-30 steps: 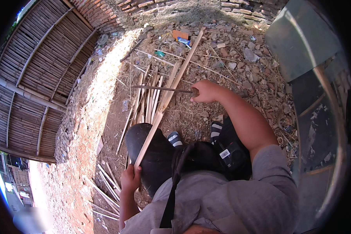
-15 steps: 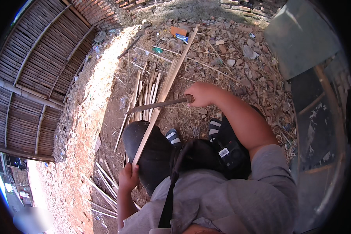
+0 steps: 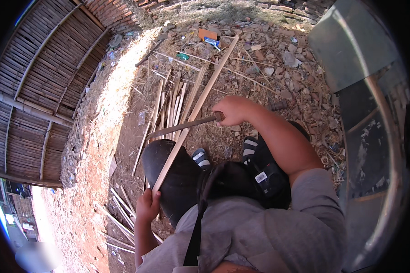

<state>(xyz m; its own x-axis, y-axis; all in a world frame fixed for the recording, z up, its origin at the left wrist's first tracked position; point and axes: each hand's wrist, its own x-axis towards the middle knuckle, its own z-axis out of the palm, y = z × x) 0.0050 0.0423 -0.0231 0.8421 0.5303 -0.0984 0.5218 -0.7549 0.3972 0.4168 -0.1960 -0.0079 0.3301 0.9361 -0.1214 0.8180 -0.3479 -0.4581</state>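
My left hand (image 3: 148,205) grips the near end of a long pale bamboo strip (image 3: 200,104) that slants up and away to the right over my black-clad knee (image 3: 168,168). In my right hand (image 3: 232,110) is the handle of a long dark knife (image 3: 182,126). Its blade lies across the strip, pointing left. A bundle of split bamboo strips (image 3: 168,104) lies on the ground just beyond the blade. My sandalled feet (image 3: 225,154) rest on the dirt below the knife.
A woven bamboo wall (image 3: 41,82) curves along the left. Loose strips (image 3: 118,214) lie on the reddish dirt at lower left. Stones, litter and an orange scrap (image 3: 207,34) are scattered farther off. A grey metal sheet (image 3: 351,45) stands at the right.
The knife blade has dropped lower along the strip toward me and now tilts down to the left. My right hand came slightly nearer. The left hand keeps its grip.
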